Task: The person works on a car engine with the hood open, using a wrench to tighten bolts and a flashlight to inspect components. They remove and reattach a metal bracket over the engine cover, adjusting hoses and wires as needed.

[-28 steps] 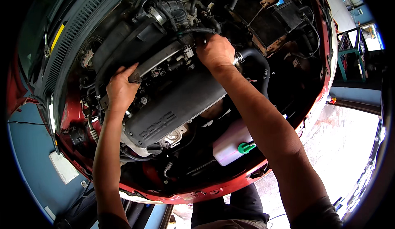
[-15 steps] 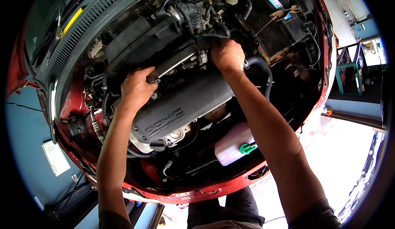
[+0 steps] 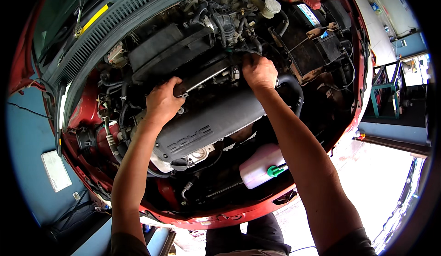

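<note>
The left hand (image 3: 164, 100) grips the near-left end of a long dark bar (image 3: 207, 77) with a bright metallic edge, index finger and thumb on either side of it. The bar lies slantwise in the engine bay, between a black ribbed-edge housing (image 3: 158, 51) and the black engine cover (image 3: 211, 118). The right hand (image 3: 260, 72) is curled near the bar's other end; its fingertips are hidden, so what it grips cannot be told. A pale bottle (image 3: 255, 172) with a green cap (image 3: 275, 170) sits toward the front.
</note>
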{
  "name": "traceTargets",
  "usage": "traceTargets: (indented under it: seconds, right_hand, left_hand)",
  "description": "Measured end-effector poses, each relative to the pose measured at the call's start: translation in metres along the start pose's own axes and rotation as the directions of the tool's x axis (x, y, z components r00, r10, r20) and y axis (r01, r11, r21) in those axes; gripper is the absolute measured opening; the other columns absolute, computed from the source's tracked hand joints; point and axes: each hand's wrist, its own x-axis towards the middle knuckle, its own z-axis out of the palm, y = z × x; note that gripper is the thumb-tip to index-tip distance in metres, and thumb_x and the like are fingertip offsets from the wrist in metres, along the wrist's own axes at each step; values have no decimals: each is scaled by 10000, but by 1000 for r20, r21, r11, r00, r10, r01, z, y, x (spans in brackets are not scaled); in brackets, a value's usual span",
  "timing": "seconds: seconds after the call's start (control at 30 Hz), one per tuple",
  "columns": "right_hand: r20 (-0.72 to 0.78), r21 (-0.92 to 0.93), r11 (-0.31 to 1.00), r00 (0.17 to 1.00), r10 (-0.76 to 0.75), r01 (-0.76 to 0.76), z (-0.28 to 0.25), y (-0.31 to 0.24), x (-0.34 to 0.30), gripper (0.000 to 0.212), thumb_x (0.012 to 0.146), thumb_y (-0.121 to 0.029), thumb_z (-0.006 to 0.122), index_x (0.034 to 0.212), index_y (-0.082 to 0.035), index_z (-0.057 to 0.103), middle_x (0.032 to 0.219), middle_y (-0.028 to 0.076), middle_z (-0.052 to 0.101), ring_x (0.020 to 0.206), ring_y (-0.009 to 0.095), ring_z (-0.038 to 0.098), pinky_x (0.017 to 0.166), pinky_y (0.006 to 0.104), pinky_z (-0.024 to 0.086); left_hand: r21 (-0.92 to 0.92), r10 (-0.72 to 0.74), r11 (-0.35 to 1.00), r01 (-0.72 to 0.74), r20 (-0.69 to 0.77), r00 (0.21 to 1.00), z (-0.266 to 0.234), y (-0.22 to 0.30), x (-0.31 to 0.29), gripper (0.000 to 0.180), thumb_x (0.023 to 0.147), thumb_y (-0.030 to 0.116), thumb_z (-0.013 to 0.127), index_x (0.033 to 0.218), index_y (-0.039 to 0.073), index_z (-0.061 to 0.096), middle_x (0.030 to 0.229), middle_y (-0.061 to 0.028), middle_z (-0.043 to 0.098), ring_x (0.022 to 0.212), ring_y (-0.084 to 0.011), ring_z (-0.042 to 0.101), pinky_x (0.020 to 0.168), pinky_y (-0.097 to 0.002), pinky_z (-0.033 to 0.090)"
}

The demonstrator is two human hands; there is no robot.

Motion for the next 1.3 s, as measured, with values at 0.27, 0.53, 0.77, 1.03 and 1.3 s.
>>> traceTargets:
  seconds: [0.27,0.53,0.77,1.03,1.3]
  right_hand:
    - [40,-2,987,987,-158,158,-10,-3,-8,717,918,-722,474,985,-63,747,877,221,722,923,423,688,817,488,539]
    - [-71,71,934,935,-347,351,-3,4,-9,634,915,-654,523,1175,-97,677,903,194,733,905,405,696,803,460,552]
    - [-129,66,907,905,-405,415,0,6,-11,496,880,-529,599,1018,-61,684,907,186,725,897,383,692,787,458,555]
    - [-203,-86,835,811,-549,543,8,10,-8,336,847,-325,671,1035,-50,621,1051,137,679,1041,341,626,853,433,539]
    - [-282,-42,862,822,-495,505,9,6,-10,271,882,-280,666,1024,-60,596,1033,135,641,1012,357,620,811,458,541]
  left_hand:
    - [68,36,997,-38,32,999,-8,5,0,351,828,202,701,1168,125,660,1057,-125,732,1003,-384,680,900,-477,542]
    - [25,72,997,-74,55,996,-10,1,3,357,812,195,721,1155,119,664,1039,-141,730,1009,-385,677,894,-469,536]
    - [60,30,998,-29,-17,999,-12,3,13,381,762,178,744,1139,135,719,1082,-102,722,1027,-354,678,892,-437,532]
    - [97,15,995,-14,-14,1000,-16,16,-4,362,780,182,736,1137,122,713,1115,-82,702,1041,-333,669,906,-431,528]
    - [-2,4,1000,-4,57,998,-17,12,-9,394,798,220,738,1173,108,696,1076,-133,724,1034,-346,677,912,-428,524]
